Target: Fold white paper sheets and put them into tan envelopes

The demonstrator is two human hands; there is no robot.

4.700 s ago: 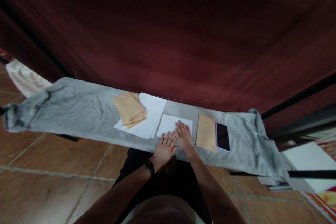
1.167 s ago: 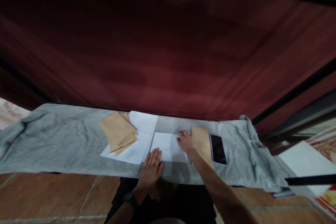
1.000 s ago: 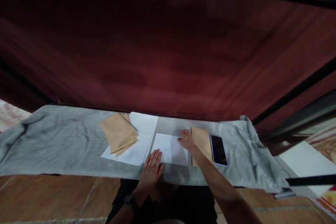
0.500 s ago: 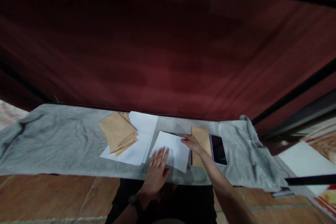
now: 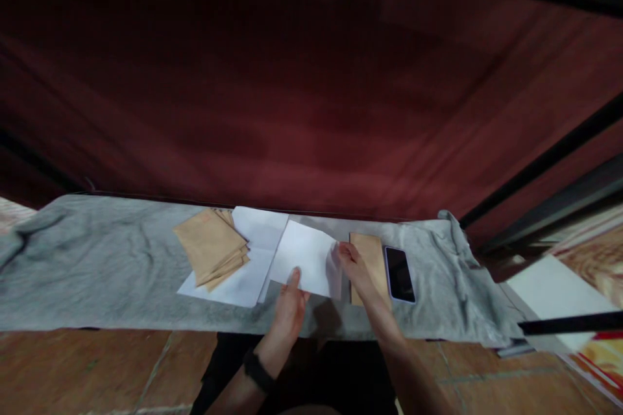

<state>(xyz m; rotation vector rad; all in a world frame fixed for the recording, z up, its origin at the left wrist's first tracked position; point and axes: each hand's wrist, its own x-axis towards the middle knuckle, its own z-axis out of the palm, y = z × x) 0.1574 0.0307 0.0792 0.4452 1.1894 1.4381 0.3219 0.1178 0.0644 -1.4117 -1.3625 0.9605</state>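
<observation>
Envelopes [image 5: 211, 241] fanned on sheets [image 5: 263, 230], contents hidden; fingers [image 5: 294, 280] holding white paper [image 5: 302, 254].

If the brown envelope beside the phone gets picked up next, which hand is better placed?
Probably the right hand: it overlaps the brown envelope in view; the left hand is farther off, at the near edge of the white sheet. Both hold it.
</observation>
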